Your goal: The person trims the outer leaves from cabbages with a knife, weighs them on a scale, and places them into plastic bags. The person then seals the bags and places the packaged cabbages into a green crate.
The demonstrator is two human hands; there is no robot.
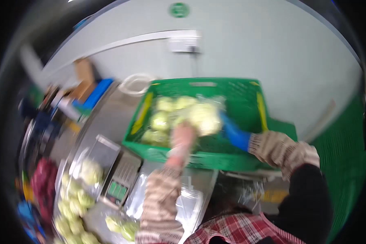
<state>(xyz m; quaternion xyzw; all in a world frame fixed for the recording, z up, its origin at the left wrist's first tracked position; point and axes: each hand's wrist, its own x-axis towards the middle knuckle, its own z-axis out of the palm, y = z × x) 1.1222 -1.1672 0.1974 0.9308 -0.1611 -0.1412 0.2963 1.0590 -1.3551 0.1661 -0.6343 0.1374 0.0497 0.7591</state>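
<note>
A green plastic crate (248, 91) stands ahead of me with several clear bags of pale green round vegetables inside. Both my hands reach into it, and the picture is blurred by motion. My right hand (234, 134), in a blue glove with a knitted sleeve behind it, grips one bagged bundle of vegetables (205, 116) from the right. My left hand (183, 138), in a pinkish glove with a striped sleeve, holds the same bag from below left. The bag hangs just above the others in the crate.
An electronic scale (120, 181) with a steel pan sits at the lower left on a metal table (105, 118). Several loose green vegetables (73, 199) lie beside it. Clear plastic bags (191, 203) lie in front of me. A pale wall stands behind the crate.
</note>
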